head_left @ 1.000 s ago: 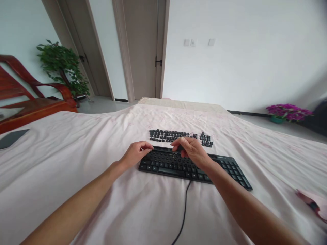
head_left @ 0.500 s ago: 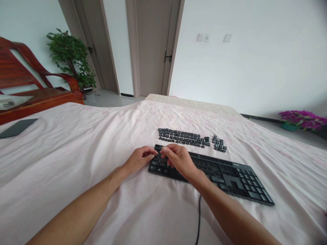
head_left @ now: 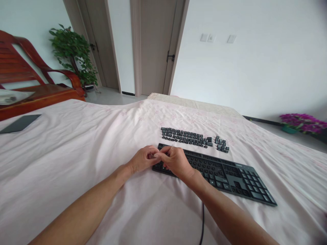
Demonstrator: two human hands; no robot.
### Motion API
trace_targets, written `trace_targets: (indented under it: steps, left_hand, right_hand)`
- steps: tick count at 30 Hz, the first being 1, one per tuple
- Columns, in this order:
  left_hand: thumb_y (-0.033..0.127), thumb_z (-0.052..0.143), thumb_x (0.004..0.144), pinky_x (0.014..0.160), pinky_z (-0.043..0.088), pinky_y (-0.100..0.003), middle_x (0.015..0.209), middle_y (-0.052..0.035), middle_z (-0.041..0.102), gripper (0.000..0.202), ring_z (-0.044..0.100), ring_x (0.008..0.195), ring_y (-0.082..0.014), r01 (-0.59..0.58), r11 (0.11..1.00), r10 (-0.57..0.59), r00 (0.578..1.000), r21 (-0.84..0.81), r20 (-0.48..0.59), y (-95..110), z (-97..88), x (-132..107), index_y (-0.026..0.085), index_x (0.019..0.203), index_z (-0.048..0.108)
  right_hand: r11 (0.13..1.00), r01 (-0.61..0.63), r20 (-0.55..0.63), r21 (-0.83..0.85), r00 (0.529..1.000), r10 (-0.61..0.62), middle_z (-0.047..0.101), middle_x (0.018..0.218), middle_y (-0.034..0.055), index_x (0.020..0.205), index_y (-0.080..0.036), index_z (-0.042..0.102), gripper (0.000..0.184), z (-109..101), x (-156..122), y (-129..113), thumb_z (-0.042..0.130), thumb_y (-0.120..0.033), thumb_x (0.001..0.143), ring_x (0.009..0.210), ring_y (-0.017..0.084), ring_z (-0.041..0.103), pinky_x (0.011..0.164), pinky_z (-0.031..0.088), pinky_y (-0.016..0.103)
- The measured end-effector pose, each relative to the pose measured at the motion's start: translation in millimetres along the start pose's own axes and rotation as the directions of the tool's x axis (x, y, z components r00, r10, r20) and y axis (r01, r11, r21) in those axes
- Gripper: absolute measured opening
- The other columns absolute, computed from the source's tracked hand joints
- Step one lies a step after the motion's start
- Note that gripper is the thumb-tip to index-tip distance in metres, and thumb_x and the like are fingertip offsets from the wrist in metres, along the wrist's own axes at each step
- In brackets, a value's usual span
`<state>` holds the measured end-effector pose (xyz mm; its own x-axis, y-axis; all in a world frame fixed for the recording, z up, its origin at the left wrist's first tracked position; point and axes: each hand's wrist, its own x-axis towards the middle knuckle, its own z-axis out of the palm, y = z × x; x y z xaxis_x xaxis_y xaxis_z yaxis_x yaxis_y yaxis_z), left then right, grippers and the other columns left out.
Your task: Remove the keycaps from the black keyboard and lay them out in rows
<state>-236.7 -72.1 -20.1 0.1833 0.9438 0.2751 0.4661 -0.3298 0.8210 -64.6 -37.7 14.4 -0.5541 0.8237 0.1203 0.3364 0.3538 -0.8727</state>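
A black keyboard point(head_left: 224, 172) lies on the pale pink sheet point(head_left: 76, 143), its cable running toward me. Beyond it, several loose black keycaps point(head_left: 186, 136) are laid out in rows, with a smaller group point(head_left: 221, 144) to their right. My left hand point(head_left: 141, 160) and my right hand point(head_left: 173, 161) meet over the keyboard's left end, fingertips pinched together. A thin wire-like tool pokes up from my right fingers. What the left fingers pinch is too small to make out.
A dark flat device point(head_left: 20, 123) lies at the sheet's far left. A red wooden chair point(head_left: 38, 88) and a green plant point(head_left: 74, 54) stand behind it. Closed doors are at the back. Purple flowers point(head_left: 302, 121) sit on the floor at right.
My right hand moved from the keyboard's middle to its left end and now meets my left hand. The view has shifted left, so the keyboard sits further right.
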Motion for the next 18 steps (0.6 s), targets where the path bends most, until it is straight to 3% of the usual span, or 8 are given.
trace_targets:
  steps: [5, 11, 14, 18]
  left_hand:
    - [0.035, 0.073, 0.07, 0.071, 0.044, -0.026, 0.092, 0.0006, 0.065, 0.022, 0.057, 0.086, -0.0181, -0.048, 0.986, 0.046, 0.999, 0.16, 0.012, 2, 3.8, -3, 0.024, 0.089, 0.068]
    - [0.038, 0.062, 0.082, 0.079, 0.043, -0.03, 0.084, -0.0012, 0.068, 0.015, 0.056, 0.085, -0.0193, -0.131, 0.921, 0.17, 0.983, 0.367, -0.074, 6, 15.5, -7, 0.023, 0.082, 0.068]
    - [0.035, 0.052, 0.09, 0.078, 0.043, -0.031, 0.085, -0.0027, 0.068, 0.02, 0.058, 0.084, -0.0186, -0.213, 0.863, 0.252, 0.967, 0.457, -0.025, 10, 20.3, -10, 0.023, 0.084, 0.067]
    - [0.034, 0.046, 0.093, 0.071, 0.043, -0.03, 0.08, -0.0044, 0.068, 0.025, 0.061, 0.077, -0.0183, -0.228, 0.782, 0.289, 0.957, 0.58, -0.014, 11, 24.3, -12, 0.02, 0.085, 0.064]
  right_hand:
    - [0.986, 0.08, -0.11, -0.143, 0.989, -0.096, 0.059, 0.049, -0.0006, 0.07, -0.018, 0.07, 0.032, 6, -2, -1, 0.064, -0.049, 0.079, 0.045, 0.012, 0.055, 0.041, 0.038, 0.019]
    - [0.915, 0.31, -0.192, -0.257, 0.912, -0.363, 0.068, 0.065, 0.0038, 0.067, -0.02, 0.068, 0.031, 13, -8, 16, 0.06, -0.046, 0.083, 0.06, 0.015, 0.061, 0.06, 0.046, 0.025]
    - [0.922, 0.331, -0.213, -0.202, 0.904, -0.372, 0.066, 0.062, 0.0041, 0.064, -0.02, 0.064, 0.035, 12, -9, 22, 0.054, -0.045, 0.086, 0.058, 0.015, 0.059, 0.06, 0.046, 0.026]
    - [0.939, 0.327, -0.245, -0.105, 0.907, -0.343, 0.063, 0.061, 0.0039, 0.06, -0.02, 0.059, 0.038, 10, -12, 24, 0.051, -0.044, 0.087, 0.058, 0.014, 0.058, 0.059, 0.046, 0.026]
